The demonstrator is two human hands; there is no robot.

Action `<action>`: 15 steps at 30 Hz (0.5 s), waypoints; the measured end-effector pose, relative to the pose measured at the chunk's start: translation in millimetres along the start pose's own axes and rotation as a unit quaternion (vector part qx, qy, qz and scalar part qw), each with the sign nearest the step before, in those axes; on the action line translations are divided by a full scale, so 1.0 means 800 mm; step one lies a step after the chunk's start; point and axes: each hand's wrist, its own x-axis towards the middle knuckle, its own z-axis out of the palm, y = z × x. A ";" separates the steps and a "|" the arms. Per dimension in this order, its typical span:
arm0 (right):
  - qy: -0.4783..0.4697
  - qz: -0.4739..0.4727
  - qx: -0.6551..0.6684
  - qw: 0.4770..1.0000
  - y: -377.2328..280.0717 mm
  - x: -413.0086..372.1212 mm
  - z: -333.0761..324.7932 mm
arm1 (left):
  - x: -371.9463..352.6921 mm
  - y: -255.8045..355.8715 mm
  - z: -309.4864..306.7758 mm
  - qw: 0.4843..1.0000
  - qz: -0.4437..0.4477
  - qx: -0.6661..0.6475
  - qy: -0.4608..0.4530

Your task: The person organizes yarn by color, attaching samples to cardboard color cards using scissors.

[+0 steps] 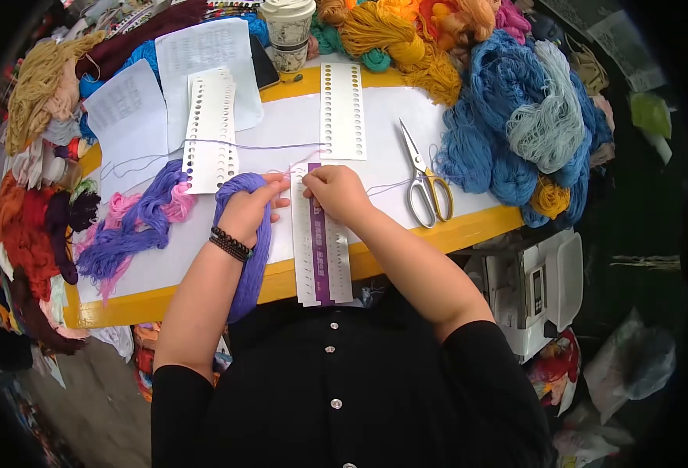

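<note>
A purple-striped card (318, 242) is laid across the near edge of the table (476, 228). Its top end is touched by the curled fingers of the right hand (340, 193); whether card or thread is pinched cannot be told. At nine o'clock from the card, a purple skein (248, 288) is draped over the left hand (244, 214), its fingers loosely bent, any pinch unclear. Scissors (419, 165) are placed at two o'clock, with blue yarn (508, 86) heaped beyond.
</note>
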 end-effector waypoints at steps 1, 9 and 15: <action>-0.003 0.008 0.004 1.000 0.001 0.001 0.000 | 0.001 0.000 0.000 1.000 -0.002 -0.002 0.005; -0.014 0.058 0.065 0.996 -0.006 0.005 -0.002 | 0.006 -0.006 0.020 0.997 0.045 0.035 0.048; -0.038 0.087 0.094 0.991 -0.004 0.006 -0.002 | 0.029 -0.021 0.023 0.995 0.091 0.000 0.044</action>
